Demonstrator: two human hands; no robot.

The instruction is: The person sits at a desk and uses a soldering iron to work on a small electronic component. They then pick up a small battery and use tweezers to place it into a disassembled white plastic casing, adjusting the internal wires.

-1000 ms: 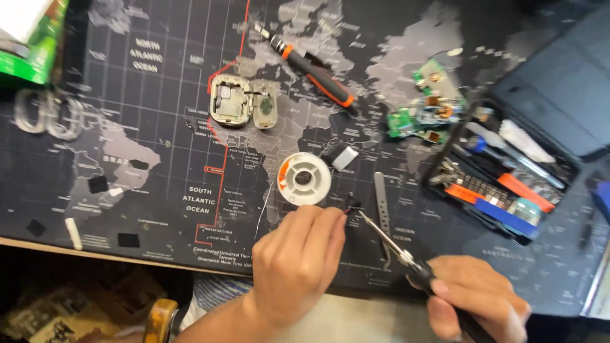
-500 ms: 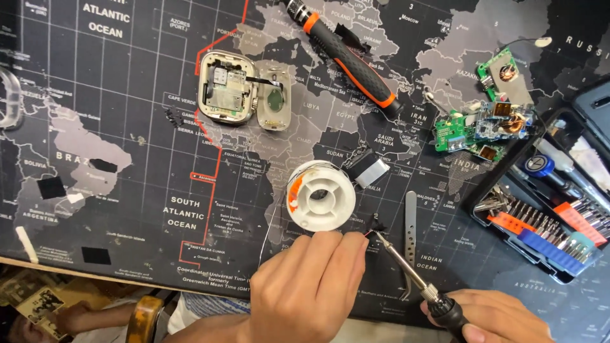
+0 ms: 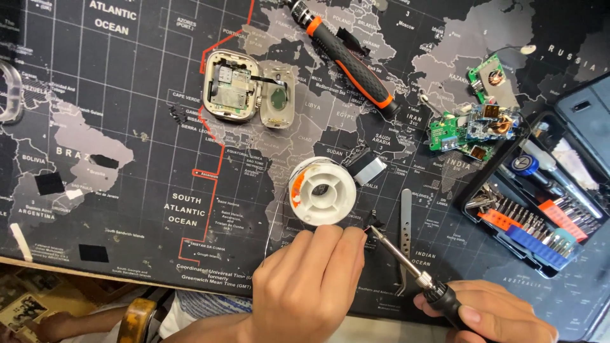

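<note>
The right hand point(image 3: 489, 311) grips a black-handled metal soldering iron point(image 3: 406, 263), tip touching a small black part point(image 3: 373, 222) pinched in the left hand point(image 3: 311, 279); soldering seems underway, needing steadiness.

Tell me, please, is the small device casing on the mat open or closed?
Open: the casing shows its circuit board, its cover lying beside it.

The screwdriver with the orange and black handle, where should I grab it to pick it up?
Grab the screwdriver around its thick black-and-orange handle, probably from above. It lies flat and slanted on the map mat, with bare mat on both long sides for your fingers. The handle looks grippy; the thin metal end at the top edge would be harder to hold.
</note>
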